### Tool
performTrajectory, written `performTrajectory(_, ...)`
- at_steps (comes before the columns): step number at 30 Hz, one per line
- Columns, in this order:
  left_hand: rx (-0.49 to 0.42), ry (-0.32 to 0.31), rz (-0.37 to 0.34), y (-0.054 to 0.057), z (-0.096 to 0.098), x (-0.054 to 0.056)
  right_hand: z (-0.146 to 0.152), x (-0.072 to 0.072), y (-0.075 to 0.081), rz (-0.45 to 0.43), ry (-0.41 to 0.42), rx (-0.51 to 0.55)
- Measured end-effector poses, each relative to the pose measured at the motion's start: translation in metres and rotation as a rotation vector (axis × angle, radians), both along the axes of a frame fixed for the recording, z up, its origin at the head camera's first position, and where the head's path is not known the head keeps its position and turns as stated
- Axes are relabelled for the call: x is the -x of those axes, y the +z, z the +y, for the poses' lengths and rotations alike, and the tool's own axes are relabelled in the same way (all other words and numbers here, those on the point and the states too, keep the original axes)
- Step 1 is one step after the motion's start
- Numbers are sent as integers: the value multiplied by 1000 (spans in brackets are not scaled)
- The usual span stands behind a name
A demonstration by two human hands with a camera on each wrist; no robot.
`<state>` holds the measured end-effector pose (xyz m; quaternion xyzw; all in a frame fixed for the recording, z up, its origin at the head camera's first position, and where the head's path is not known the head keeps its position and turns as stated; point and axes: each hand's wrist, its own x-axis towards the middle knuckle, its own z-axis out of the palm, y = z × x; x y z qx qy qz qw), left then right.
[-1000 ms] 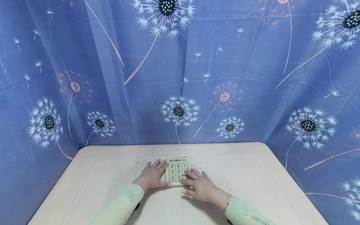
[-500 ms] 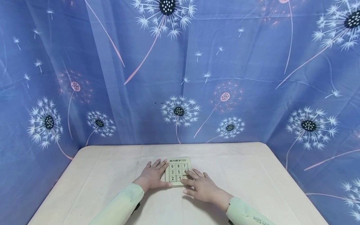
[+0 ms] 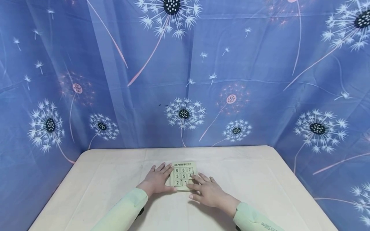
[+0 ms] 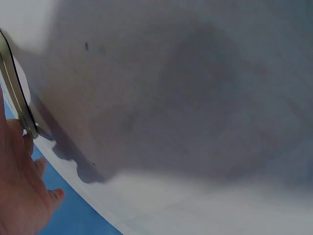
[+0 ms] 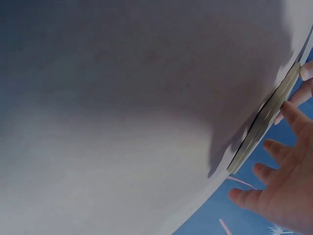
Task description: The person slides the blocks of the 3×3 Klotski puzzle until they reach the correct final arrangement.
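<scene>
Left hand [image 3: 157, 183]: fingers straight and spread, grasping nothing, touching the left edge of a number-tile puzzle [image 3: 180, 173]. Right hand [image 3: 209, 192]: fingers extended, loosely parted, fingertips at tiles 4 [image 3: 190, 175] and 1 [image 3: 185, 182]. Puzzle flat on pale tabletop [image 3: 121, 173], before blue dandelion-print cloth [image 3: 144, 112].

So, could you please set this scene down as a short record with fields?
Object: number puzzle, lying flat
Top row: 6, 8, 7
Middle row: 3, 5, 4
Bottom row: 2, 1; last place partly covered
Left hand: spread at the puzzle's left edge
Right hand: at the right side, by tile 4 and tile 1
Surface: pale table
Backdrop: blue dandelion-print cloth
</scene>
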<state>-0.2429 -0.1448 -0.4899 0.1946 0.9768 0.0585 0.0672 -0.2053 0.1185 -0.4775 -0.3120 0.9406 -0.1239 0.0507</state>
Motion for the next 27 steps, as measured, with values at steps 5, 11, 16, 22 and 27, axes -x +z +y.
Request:
performTrajectory(5, -4, 7, 2, 1, 1, 0, 3, -2, 2, 3, -3, 6)
performTrajectory(11, 5, 15, 0, 2, 1, -2, 7, -2, 0, 15, -6, -5)
performTrajectory(16, 15, 19, 0, 1, 1, -2, 10, -1, -1, 22, -7, -3)
performTrajectory(22, 11, 15, -3, 2, 1, -3, 11, -3, -1, 26, -12, 0)
performTrajectory(27, 10, 13, 4, 1, 0, -3, 13, -4, 0, 26, -19, 4)
